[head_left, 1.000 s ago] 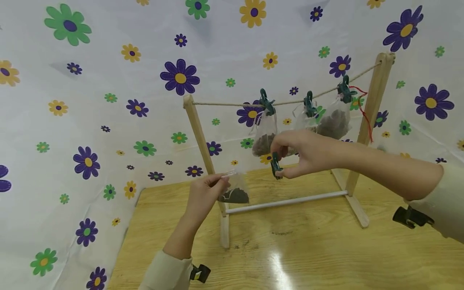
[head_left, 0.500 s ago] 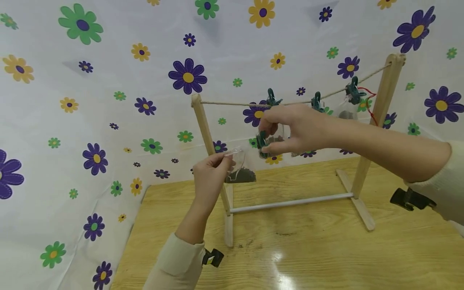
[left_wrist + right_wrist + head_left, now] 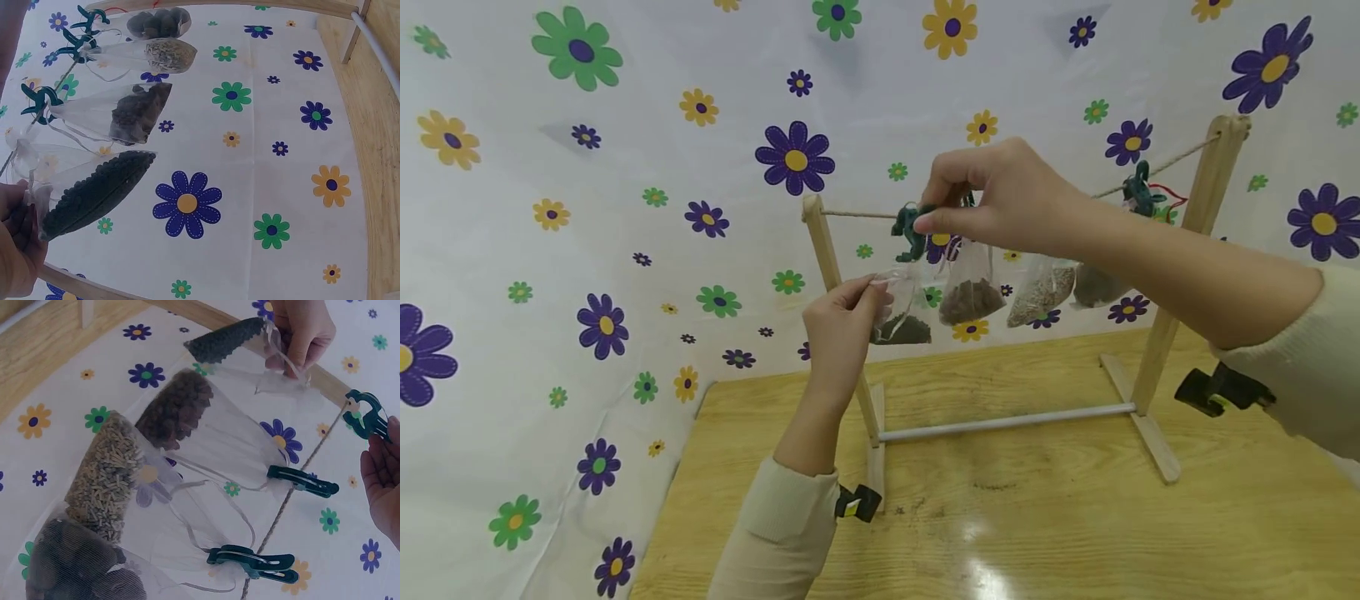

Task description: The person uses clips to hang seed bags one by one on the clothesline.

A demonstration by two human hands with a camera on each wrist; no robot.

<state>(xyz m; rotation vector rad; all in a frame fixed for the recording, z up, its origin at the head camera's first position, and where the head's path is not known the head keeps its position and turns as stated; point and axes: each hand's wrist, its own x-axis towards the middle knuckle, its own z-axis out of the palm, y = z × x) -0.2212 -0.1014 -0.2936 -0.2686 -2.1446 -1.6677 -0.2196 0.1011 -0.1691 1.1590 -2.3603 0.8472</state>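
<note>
My left hand [image 3: 841,325] pinches the top of a sheer drawstring bag [image 3: 906,327] with dark grains in its bottom. That bag is just below the rope [image 3: 857,215], near the left post. Above it, my right hand [image 3: 1000,196] holds a dark green clip [image 3: 910,232] between thumb and fingers, at the height of the rope. In the right wrist view the clip [image 3: 365,415] appears with its jaws apart, close to the rope. Beside the held bag hangs a bag of brown chunks [image 3: 972,298], fixed to the rope by another green clip [image 3: 303,480].
Farther right hang a bag of pale pellets [image 3: 1043,292] and a bag of dark stones [image 3: 1097,286], with a red cord [image 3: 1168,193] near the last clip. The wooden left post [image 3: 823,250], right post [image 3: 1195,217] and white bottom bar [image 3: 1007,422] stand on the wooden table [image 3: 1000,525].
Both hands have risen toward the rope. My right hand has carried the green clip up and left from in front of the hanging bags; the left has lifted the bag of dark grains.
</note>
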